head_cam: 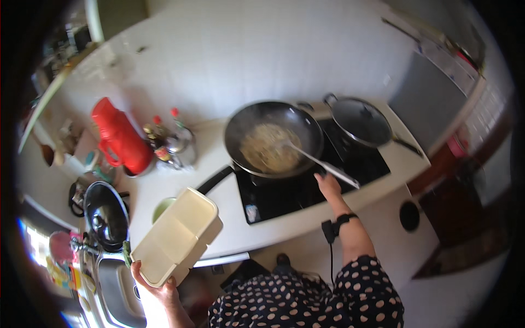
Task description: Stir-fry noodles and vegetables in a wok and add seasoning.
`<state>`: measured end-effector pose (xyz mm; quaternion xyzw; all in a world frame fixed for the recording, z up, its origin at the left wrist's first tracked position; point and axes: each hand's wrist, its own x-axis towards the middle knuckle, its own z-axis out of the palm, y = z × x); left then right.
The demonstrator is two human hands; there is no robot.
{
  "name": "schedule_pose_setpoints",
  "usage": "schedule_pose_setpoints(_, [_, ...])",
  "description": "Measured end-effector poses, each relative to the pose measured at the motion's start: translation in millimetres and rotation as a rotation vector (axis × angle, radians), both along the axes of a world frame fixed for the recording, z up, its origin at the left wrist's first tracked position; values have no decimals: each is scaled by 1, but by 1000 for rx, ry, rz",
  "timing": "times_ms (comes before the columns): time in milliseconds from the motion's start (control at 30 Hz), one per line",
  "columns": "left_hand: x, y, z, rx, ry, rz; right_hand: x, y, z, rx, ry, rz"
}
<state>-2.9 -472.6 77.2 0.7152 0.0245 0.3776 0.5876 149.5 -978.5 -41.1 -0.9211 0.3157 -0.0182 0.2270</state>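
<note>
My left hand (162, 287) grips the lower end of a cream plastic box (180, 231) with inner divisions; it is held tilted in front of the counter. No food shows inside it. My right hand (329, 186) is over the front of the black cooktop (283, 201), just below the handle of a spatula (328, 166). Whether its fingers touch the handle or the cooktop is unclear. The spatula leans on the rim of a dark wok (254, 119), its blade in pale, cooked food (266, 149). The wok's black handle (215, 180) points toward the box.
A lidded pan (361, 121) stands on the right side of the cooktop. On the left are a red thermos jug (123, 139), several bottles (164, 141), a pale green bowl (162, 209) partly behind the box, a pan lid (106, 217) and a steel sink (121, 291).
</note>
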Motion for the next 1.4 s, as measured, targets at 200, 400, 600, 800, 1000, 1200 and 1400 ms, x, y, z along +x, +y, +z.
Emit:
schedule_pose_setpoints(200, [-5, 23, 53, -93, -127, 56, 4, -38, -68, -378, -141, 104])
schedule_pose_setpoints(400, [-19, 82, 181, -74, -467, 126, -2, -37, -71, -389, -46, 262])
schedule_pose_setpoints(600, [50, 113, 304, 139, -583, 214, -17, -47, -50, -112, -123, 179])
schedule_pose_setpoints(800, [148, 99, 358, 159, -563, 210, -71, -105, -72, 59, -612, -114])
schedule_pose_setpoints(1000, [228, 85, 367, 370, -434, 543, -148, -110, -99, -116, -547, 4])
schedule_pose_setpoints(1200, [268, 76, 352, 438, -377, 582, -197, 1, -1, 31, -163, 299])
schedule_pose_setpoints(1400, [320, 89, 343, 523, -356, 534, -208, 56, 122, 314, -307, 385])
